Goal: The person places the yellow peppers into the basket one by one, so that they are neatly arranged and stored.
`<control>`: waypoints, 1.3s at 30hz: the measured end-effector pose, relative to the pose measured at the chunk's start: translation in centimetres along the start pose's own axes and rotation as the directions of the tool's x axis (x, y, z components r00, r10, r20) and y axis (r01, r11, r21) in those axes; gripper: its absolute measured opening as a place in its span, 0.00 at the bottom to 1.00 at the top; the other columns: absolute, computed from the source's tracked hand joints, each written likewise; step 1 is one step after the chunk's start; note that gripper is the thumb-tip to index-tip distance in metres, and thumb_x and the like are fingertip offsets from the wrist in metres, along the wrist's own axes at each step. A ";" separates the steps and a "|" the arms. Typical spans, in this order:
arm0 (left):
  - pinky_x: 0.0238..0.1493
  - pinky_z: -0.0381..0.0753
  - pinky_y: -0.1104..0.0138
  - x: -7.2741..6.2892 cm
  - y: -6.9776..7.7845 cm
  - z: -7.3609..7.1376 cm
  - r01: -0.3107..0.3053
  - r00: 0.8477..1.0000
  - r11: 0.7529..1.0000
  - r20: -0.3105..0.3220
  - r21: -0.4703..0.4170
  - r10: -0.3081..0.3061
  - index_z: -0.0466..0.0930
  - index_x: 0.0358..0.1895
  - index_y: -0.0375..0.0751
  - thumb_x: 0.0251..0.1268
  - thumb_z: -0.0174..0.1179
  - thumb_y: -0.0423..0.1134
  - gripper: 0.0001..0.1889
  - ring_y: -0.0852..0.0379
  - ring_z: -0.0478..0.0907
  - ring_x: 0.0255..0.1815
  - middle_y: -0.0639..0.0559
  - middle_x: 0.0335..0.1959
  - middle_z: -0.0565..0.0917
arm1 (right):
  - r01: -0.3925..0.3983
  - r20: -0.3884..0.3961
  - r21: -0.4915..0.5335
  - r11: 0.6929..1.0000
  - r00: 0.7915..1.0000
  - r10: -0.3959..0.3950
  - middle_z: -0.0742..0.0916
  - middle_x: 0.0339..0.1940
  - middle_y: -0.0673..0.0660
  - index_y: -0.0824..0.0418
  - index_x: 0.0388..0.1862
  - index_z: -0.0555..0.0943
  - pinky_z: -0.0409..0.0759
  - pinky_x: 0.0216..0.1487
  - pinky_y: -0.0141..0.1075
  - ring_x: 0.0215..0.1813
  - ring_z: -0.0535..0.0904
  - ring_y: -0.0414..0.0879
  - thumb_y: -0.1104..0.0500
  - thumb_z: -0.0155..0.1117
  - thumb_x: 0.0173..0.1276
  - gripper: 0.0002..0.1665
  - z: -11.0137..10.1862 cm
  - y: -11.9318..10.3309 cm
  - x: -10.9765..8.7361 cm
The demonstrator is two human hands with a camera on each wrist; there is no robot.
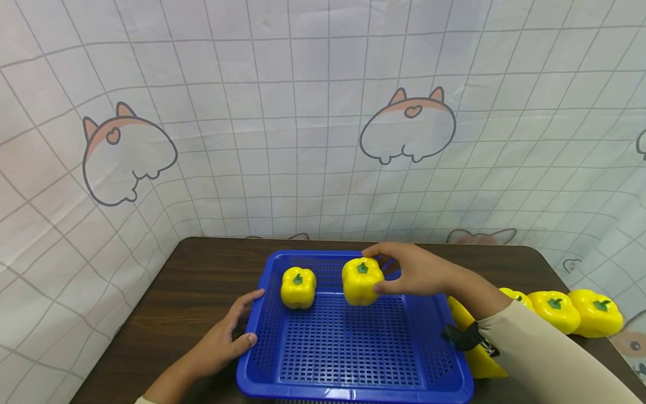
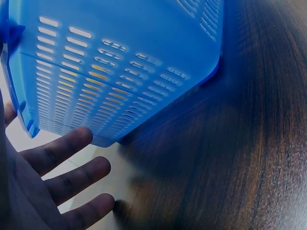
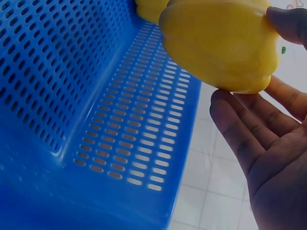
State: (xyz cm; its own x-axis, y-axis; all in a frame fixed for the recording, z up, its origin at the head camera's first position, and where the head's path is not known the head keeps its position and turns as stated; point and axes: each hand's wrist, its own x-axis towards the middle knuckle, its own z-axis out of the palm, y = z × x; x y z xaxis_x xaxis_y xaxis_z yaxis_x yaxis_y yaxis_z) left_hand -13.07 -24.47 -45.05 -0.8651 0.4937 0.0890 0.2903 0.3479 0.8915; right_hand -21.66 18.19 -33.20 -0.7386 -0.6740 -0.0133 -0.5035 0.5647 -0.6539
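Note:
A yellow bell pepper (image 1: 362, 281) with a green stem is pinched between the thumb and fingers of my right hand (image 1: 421, 270), held over the far part of the blue basket (image 1: 355, 394). In the right wrist view, the held pepper (image 3: 220, 45) hangs above the perforated basket wall. Another yellow bell pepper (image 1: 298, 288) sits at the basket's far left. My left hand (image 1: 219, 343) is at the basket's left rim, index fingertip and thumb touching it. Its other fingers (image 2: 79, 175) extend loosely beside the outer wall in the left wrist view.
Several more yellow bell peppers (image 1: 596, 314) lie at the table's right, partly behind my right forearm. A yellow item (image 1: 481, 359), partly covered by the right sleeve, is beside the basket. The dark wooden table (image 1: 166, 297) meets a grid-patterned cloth (image 1: 313, 129) at the back.

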 end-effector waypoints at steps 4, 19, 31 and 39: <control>0.47 0.85 0.57 0.0 0.0 0.0 0.005 1.000 1.000 -0.002 0.004 -0.005 0.48 0.81 0.59 0.72 0.55 0.40 0.38 0.31 0.72 0.64 0.27 0.70 0.67 | -0.004 0.005 -0.017 1.000 1.000 0.004 0.83 0.60 0.51 0.56 0.73 0.71 0.82 0.56 0.46 0.55 0.83 0.49 0.47 0.76 0.64 0.41 0.2 -0.2 0.2; 0.46 0.86 0.56 0.1 0.2 -0.1 0.013 1.000 1.000 -0.006 0.009 -0.013 0.49 0.81 0.59 0.72 0.56 0.40 0.38 0.31 0.72 0.63 0.27 0.69 0.67 | 0.064 0.048 0.016 0.998 0.997 -0.065 0.82 0.61 0.51 0.60 0.71 0.73 0.81 0.58 0.41 0.57 0.81 0.47 0.50 0.77 0.64 0.39 1.7 -0.1 1.5; 0.47 0.85 0.56 0.0 -0.1 -0.1 0.008 1.000 1.000 -0.009 0.018 -0.008 0.49 0.81 0.59 0.72 0.56 0.40 0.38 0.30 0.72 0.64 0.27 0.69 0.67 | 0.041 0.064 0.061 0.997 0.997 -0.045 0.82 0.60 0.47 0.57 0.71 0.74 0.81 0.59 0.45 0.56 0.81 0.45 0.50 0.78 0.63 0.40 3.2 -0.2 2.4; 0.47 0.85 0.56 0.0 0.0 -0.1 -0.002 1.000 1.000 -0.011 0.031 0.002 0.49 0.81 0.58 0.72 0.56 0.40 0.38 0.31 0.72 0.64 0.27 0.69 0.68 | 0.018 0.065 0.039 0.999 0.998 -0.020 0.82 0.61 0.48 0.54 0.72 0.74 0.80 0.59 0.47 0.56 0.82 0.46 0.45 0.78 0.62 0.42 4.2 -0.1 2.8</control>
State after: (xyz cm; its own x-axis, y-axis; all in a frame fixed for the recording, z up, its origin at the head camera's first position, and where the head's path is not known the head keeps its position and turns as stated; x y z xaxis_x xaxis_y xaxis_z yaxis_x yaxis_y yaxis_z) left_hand -13.08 -24.52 -45.01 -0.8691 0.4852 0.0958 0.3042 0.3717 0.8771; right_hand -21.77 14.18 -36.36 -0.6976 -0.7148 -0.0490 -0.4987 0.5335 -0.6831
